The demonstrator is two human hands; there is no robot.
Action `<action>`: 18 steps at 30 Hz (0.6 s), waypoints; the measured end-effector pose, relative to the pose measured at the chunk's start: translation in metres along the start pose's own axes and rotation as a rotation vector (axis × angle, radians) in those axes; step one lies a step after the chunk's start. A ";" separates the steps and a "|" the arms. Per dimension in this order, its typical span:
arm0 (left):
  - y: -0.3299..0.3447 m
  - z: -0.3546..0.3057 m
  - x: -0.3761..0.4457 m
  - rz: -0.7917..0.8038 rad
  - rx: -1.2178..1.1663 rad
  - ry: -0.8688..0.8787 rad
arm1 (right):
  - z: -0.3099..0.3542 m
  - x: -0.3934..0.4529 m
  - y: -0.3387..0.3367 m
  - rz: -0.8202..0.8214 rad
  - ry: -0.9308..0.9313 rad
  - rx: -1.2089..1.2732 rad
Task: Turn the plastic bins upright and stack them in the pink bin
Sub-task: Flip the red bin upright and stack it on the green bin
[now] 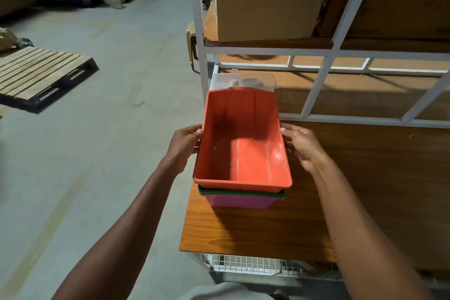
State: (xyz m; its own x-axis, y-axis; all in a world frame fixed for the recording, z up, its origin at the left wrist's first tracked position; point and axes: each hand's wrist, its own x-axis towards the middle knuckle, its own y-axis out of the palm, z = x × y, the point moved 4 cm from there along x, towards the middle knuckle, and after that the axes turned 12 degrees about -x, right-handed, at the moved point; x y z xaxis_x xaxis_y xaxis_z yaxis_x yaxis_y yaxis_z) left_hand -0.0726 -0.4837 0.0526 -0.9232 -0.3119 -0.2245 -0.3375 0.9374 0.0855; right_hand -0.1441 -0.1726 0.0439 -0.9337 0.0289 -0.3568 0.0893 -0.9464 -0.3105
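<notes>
Your left hand [186,142] and right hand [302,145] each hold a long rim of the upright orange bin [241,151], keeping it level; it sits above the green bin [239,192] nested in the pink bin [239,201] on the tabletop [243,229], apparently to seat squarely.

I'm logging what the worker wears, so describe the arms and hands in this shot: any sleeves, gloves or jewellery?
Both forearms are bare, with no sleeves in view. The left hand and right hand wear no gloves, and no rings, watch or bracelets show. A bit of pale grey clothing shows at the bottom edge.

Orange plastic bin [239,153]: upright, open, empty, nested atop the stack. Green bin [241,193]: only the rim visible beneath it. Pink bin [239,201]: lowest, upright on the tabletop [255,231] near its left edge.
</notes>
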 end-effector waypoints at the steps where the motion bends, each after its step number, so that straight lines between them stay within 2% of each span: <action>1: 0.000 0.003 0.001 0.003 0.009 -0.005 | -0.002 0.001 0.001 0.000 0.004 -0.004; 10: -0.002 0.023 0.005 0.014 0.087 -0.052 | -0.017 0.001 0.002 -0.011 0.056 -0.066; 18: -0.008 0.015 0.003 -0.053 0.165 0.032 | -0.023 -0.006 -0.002 -0.041 0.049 -0.072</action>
State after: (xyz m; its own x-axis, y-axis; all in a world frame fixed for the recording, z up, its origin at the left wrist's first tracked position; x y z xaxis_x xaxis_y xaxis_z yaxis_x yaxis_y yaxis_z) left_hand -0.0700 -0.4901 0.0363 -0.9114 -0.3635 -0.1930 -0.3532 0.9315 -0.0867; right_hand -0.1309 -0.1631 0.0267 -0.9190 0.0851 -0.3849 0.0774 -0.9185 -0.3879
